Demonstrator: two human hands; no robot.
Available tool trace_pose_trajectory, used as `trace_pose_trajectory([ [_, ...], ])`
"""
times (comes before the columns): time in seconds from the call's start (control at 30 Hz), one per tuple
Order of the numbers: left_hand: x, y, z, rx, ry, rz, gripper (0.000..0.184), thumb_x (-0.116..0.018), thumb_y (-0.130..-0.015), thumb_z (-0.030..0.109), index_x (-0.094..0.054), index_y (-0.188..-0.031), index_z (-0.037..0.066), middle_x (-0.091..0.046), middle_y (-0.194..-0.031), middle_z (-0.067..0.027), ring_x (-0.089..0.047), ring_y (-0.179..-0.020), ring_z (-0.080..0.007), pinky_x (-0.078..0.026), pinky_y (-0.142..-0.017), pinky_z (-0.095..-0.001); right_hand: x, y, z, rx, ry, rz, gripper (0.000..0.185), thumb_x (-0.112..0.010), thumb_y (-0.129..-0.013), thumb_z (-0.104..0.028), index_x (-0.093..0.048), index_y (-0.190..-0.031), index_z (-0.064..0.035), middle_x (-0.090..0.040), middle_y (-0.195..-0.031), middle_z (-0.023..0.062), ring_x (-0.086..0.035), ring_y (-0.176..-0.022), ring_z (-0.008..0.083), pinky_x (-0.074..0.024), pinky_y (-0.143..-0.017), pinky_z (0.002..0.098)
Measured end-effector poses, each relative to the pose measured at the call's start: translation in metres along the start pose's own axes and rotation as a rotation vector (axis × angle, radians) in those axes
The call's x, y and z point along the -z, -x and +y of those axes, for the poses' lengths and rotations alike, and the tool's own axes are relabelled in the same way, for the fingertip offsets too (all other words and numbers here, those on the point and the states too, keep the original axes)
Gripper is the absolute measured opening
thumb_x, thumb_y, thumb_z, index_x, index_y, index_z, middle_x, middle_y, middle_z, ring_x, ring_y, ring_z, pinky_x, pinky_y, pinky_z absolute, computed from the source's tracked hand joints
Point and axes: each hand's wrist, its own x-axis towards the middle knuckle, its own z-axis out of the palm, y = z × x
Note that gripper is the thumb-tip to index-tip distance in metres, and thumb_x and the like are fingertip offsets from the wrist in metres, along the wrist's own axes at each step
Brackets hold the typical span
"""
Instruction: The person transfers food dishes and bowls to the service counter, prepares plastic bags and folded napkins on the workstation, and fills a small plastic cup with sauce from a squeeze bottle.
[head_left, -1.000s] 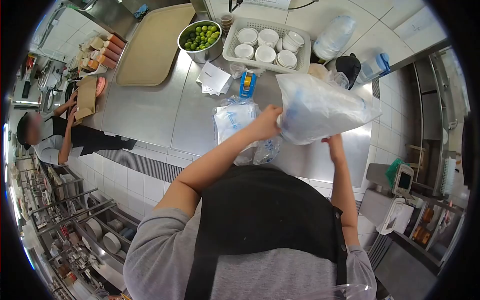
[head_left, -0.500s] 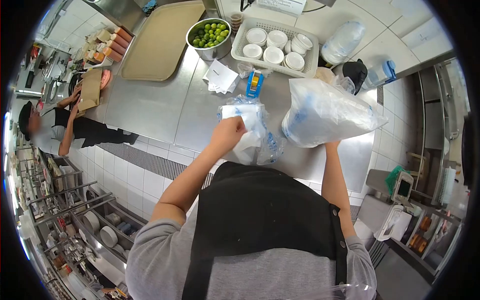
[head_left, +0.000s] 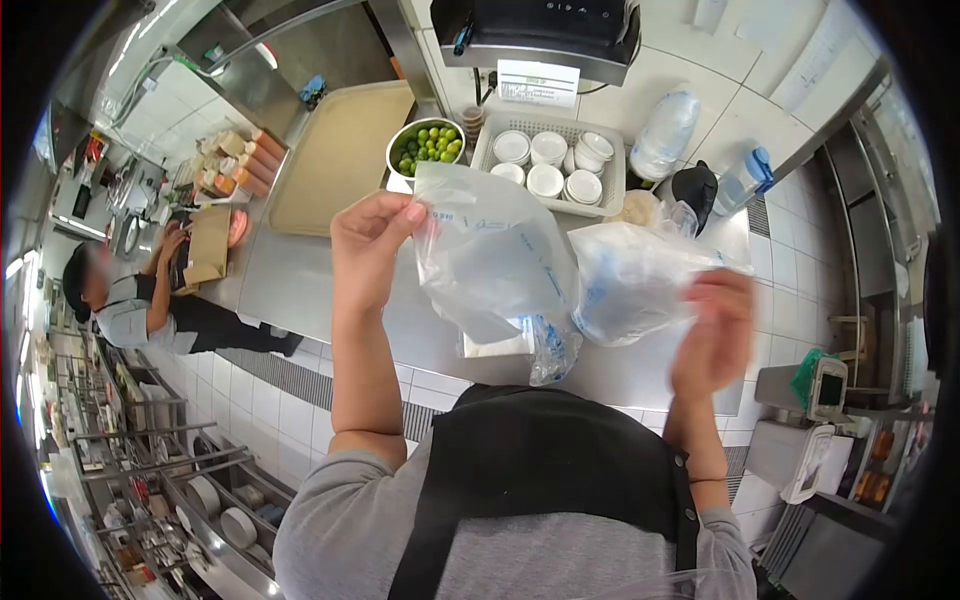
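Observation:
My left hand [head_left: 375, 245] is raised over the steel counter, its thumb and fingers pinching the edge of a translucent plastic bag [head_left: 492, 262] with blue print. The bag hangs spread out and looks thin. Below it, a white stack in a crumpled clear wrapper [head_left: 552, 352] lies at the counter's near edge, partly hidden. To the right sits a bulky, full plastic bag [head_left: 635, 285]. My right hand [head_left: 715, 335] is beside that full bag, in front of its right end; motion blurs the fingers, so their grip is unclear.
A pot of limes [head_left: 428, 148] and a white basket [head_left: 612, 203] of small lidded cups stand at the back. Farther left lies a large tan tray [head_left: 335, 170]. Bottles [head_left: 742, 180] are at the right. Another person [head_left: 135, 310] handles a cardboard box at the far left.
My left hand has risen from the wrapped stack and now holds up a plastic bag. My right hand has come up from beneath the full bag to its right side. The view has tilted upward.

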Motion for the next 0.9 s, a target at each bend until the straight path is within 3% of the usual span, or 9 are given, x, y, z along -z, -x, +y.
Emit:
trace_pose_trajectory([
  [0.1, 0.006, 0.002, 0.002, 0.022, 0.103, -0.001, 0.009, -0.071, -0.086, 0.005, -0.069, -0.09, -0.003, -0.071, -0.084, -0.008, -0.063, -0.074, -0.0112, -0.049, -0.07, -0.0232, -0.048, -0.011, -0.022, -0.02, -0.123, -0.483, 0.042, -0.07, -0.083, -0.007, -0.057, -0.122, 0.0002, -0.055, -0.127, 0.0196, -0.055, -0.116, 0.0337, -0.0461, -0.094, 0.0388],
  [0.27, 0.012, 0.015, 0.007, 0.049, 0.031, -0.054, 0.008, -0.071, -0.086, 0.004, -0.069, -0.089, -0.003, -0.07, -0.082, -0.0068, -0.06, -0.071, -0.0111, -0.048, -0.068, -0.0245, -0.113, -0.024, -0.021, -0.234, -0.198, -0.454, 0.066, -0.076, -0.08, -0.017, -0.047, -0.137, -0.001, -0.049, -0.136, 0.0195, -0.051, -0.124, 0.0367, -0.0422, -0.101, 0.042],
  [0.4, 0.043, 0.027, 0.03, -0.108, -0.033, 0.149, 0.006, -0.068, -0.087, 0.005, -0.067, -0.091, 0.0, -0.068, -0.081, -0.0034, -0.059, -0.071, -0.0084, -0.048, -0.068, -0.0237, -0.15, 0.007, 0.012, -0.4, -0.176, -0.504, 0.062, -0.078, -0.079, -0.018, -0.053, -0.132, -0.0016, -0.053, -0.133, 0.0202, -0.053, -0.122, 0.0331, -0.0446, -0.099, 0.0372],
  [0.5, 0.091, 0.035, 0.046, -0.181, -0.122, 0.33, 0.008, -0.069, -0.088, 0.008, -0.066, -0.093, 0.002, -0.066, -0.083, 0.0, -0.057, -0.07, -0.0057, -0.045, -0.067, -0.0204, -0.163, 0.031, 0.042, -0.519, 0.049, -0.806, 0.055, -0.08, -0.078, -0.02, -0.058, -0.124, -0.0012, -0.061, -0.123, 0.0157, -0.059, -0.113, 0.0273, -0.0471, -0.095, 0.035],
  [0.57, 0.114, 0.038, 0.048, -0.177, -0.159, 0.388, 0.008, -0.068, -0.089, 0.01, -0.066, -0.092, 0.003, -0.066, -0.082, 0.0007, -0.056, -0.07, -0.0049, -0.044, -0.067, -0.019, -0.173, 0.044, 0.053, -1.124, -0.54, -0.896, 0.04, -0.078, -0.08, -0.016, -0.063, -0.115, -0.0023, -0.068, -0.108, 0.0085, -0.065, -0.099, 0.0211, -0.05, -0.089, 0.0328],
  [0.6, 0.124, 0.039, 0.048, -0.178, -0.192, 0.429, 0.009, -0.068, -0.09, 0.011, -0.065, -0.092, 0.003, -0.065, -0.082, 0.0014, -0.055, -0.069, -0.0041, -0.043, -0.066, -0.0176, -0.175, 0.044, 0.047, -1.125, -0.544, -0.908, 0.04, -0.078, -0.08, -0.016, -0.063, -0.115, -0.0023, -0.068, -0.108, 0.0085, -0.065, -0.099, 0.0211, -0.05, -0.089, 0.0328],
  [0.67, 0.141, 0.04, 0.043, -0.149, -0.193, 0.476, 0.011, -0.067, -0.092, 0.014, -0.065, -0.092, 0.003, -0.065, -0.082, 0.0017, -0.054, -0.069, -0.0035, -0.042, -0.066, -0.0171, -0.175, 0.043, 0.03, -1.352, -1.039, -0.61, 0.018, -0.072, -0.087, -0.013, -0.066, -0.1, -0.0024, -0.065, -0.093, 0.0021, -0.063, -0.083, 0.0144, -0.0519, -0.08, 0.0307],
  [0.87, 0.177, 0.036, -0.003, -0.07, -0.12, 0.495, 0.017, -0.065, -0.095, 0.019, -0.066, -0.092, 0.003, -0.064, -0.079, 0.0024, -0.052, -0.069, -0.0023, -0.04, -0.063, -0.0168, -0.18, 0.065, 0.044, -1.593, -1.181, -0.364, 0.021, -0.064, -0.092, -0.01, -0.066, -0.11, 0.001, -0.067, -0.097, 0.0043, -0.063, -0.086, 0.0159, -0.0519, -0.081, 0.0318],
  [0.9, 0.189, 0.034, -0.016, -0.001, -0.271, 0.479, 0.017, -0.065, -0.094, 0.018, -0.066, -0.093, 0.002, -0.065, -0.079, 0.0014, -0.054, -0.07, -0.0037, -0.042, -0.064, -0.0181, -0.178, 0.066, 0.044, -1.595, -1.171, -0.352, 0.021, -0.064, -0.092, -0.01, -0.066, -0.11, 0.001, -0.067, -0.097, 0.0043, -0.063, -0.086, 0.0159, -0.0519, -0.081, 0.0318],
])
